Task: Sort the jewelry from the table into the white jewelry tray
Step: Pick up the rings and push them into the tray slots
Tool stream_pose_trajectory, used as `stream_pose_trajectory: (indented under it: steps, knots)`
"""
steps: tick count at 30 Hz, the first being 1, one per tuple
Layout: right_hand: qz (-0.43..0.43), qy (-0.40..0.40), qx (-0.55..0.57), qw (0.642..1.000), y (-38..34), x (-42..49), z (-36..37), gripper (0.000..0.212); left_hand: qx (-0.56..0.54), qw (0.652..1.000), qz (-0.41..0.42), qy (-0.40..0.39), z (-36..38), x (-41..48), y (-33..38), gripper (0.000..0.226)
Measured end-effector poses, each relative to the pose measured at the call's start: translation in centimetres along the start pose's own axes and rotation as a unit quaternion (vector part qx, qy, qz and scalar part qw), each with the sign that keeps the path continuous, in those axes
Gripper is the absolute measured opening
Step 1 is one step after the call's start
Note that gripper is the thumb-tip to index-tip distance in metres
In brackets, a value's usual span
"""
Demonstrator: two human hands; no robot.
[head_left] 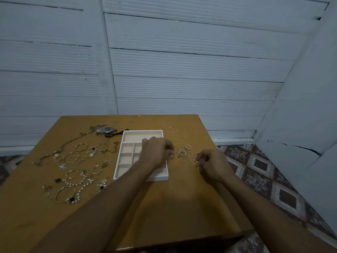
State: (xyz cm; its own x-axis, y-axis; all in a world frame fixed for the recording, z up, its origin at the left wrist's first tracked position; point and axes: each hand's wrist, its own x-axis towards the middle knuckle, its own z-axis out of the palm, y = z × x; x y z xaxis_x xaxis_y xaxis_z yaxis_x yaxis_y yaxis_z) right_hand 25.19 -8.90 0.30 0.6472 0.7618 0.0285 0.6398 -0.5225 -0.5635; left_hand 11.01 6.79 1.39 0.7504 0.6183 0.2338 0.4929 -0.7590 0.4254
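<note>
A white tray [142, 131] with pale pink compartments sits in the middle of the brown surface [164, 207], in the lower centre of the frame. The left hand [156, 152] hovers over the tray's right side with its fingers curled; I cannot tell whether it holds anything. The right hand [215, 165] is right of the tray, fingers bent down at the edge of a scatter of small rings [182, 153]; whether it pinches one is unclear. Left of the tray lie bangles [72, 157], a pearl strand [76, 183], a long chain [73, 141] and a wristwatch [106, 130].
</note>
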Motion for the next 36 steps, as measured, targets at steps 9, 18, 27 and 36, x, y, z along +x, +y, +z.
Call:
stream_pose_trajectory:
  steps: [9,18,27,36]
  knots:
    - [-0.015,0.005,0.005,1.0,-4.7,2.1,2.4,0.01,0.081,0.995,-0.054,0.022,-5.2,0.0,-7.5,0.015]
    - [-0.052,0.008,0.045,0.998,-10.1,3.6,5.1,0.018,0.104,0.992,-0.075,0.021,-6.1,-1.1,-8.9,0.015]
    - [-0.083,0.016,0.01,0.996,-10.9,3.7,7.7,0.016,0.109,0.993,-0.051,0.018,-5.7,-1.6,-8.8,0.016]
    - [-0.14,0.049,-0.068,0.987,-10.4,4.1,7.4,0.016,0.118,0.992,-0.049,0.014,-5.3,-1.6,-8.5,0.019]
